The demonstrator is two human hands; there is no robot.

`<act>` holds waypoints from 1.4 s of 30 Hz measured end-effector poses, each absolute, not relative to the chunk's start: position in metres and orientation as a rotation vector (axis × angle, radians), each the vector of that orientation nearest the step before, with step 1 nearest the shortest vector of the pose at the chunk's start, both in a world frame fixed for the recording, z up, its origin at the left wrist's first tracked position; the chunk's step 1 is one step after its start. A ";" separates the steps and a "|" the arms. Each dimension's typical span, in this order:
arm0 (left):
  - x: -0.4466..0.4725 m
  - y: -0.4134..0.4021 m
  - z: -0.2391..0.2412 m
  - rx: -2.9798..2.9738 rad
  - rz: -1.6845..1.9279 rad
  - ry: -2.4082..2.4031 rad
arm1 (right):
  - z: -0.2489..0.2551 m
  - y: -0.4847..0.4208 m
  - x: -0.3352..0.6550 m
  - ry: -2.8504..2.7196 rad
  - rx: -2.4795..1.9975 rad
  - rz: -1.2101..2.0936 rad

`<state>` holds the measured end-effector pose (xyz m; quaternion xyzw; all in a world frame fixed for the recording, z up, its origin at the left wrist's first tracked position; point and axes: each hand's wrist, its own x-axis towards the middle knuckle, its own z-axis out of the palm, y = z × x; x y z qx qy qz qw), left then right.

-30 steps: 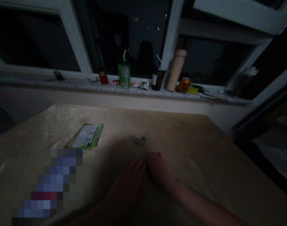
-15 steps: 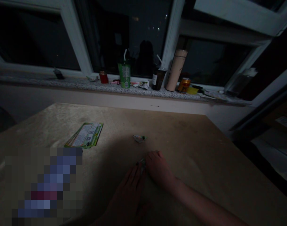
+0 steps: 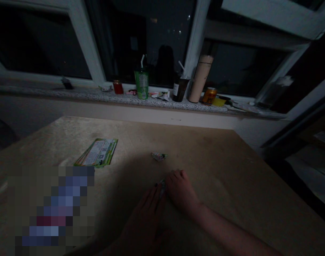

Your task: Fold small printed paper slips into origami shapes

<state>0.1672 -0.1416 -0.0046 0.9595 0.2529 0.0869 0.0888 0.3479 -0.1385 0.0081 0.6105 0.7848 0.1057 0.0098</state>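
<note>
A small piece of folded printed paper (image 3: pixel 162 187) lies on the table, mostly covered by my two hands. My left hand (image 3: pixel 145 213) is stretched out flat, its fingertips resting against the paper's left side. From the right, my right hand (image 3: pixel 181 190) presses on the same paper with curled fingers; its thumb is hidden. Just beyond the hands sits another folded paper piece (image 3: pixel 159 156), pointed in shape and touched by neither hand.
Green printed leaflets (image 3: pixel 98 153) lie fanned at the left of the table (image 3: pixel 218 160). A pixelated bluish object (image 3: pixel 58 206) is nearer me. Along the windowsill (image 3: pixel 157 102) stand a green cup (image 3: pixel 142 84), a dark cup (image 3: pixel 179 90), a pink tumbler (image 3: pixel 201 80) and an orange can (image 3: pixel 209 96).
Both hands stay on the folded paper with hardly any movement. The whole view has shifted very slightly.
</note>
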 end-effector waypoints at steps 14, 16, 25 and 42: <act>0.169 -0.139 0.002 2.772 0.182 0.841 | 0.010 -0.140 0.348 2.429 2.001 0.372; 0.169 -0.139 0.001 2.753 0.191 0.839 | 0.009 -0.140 0.349 2.452 1.989 0.376; 0.171 -0.138 0.000 2.747 0.200 0.831 | 0.001 -0.135 0.355 2.525 1.964 0.276; 0.175 -0.132 0.014 2.680 0.076 0.822 | -0.003 -0.131 0.358 2.575 2.120 0.159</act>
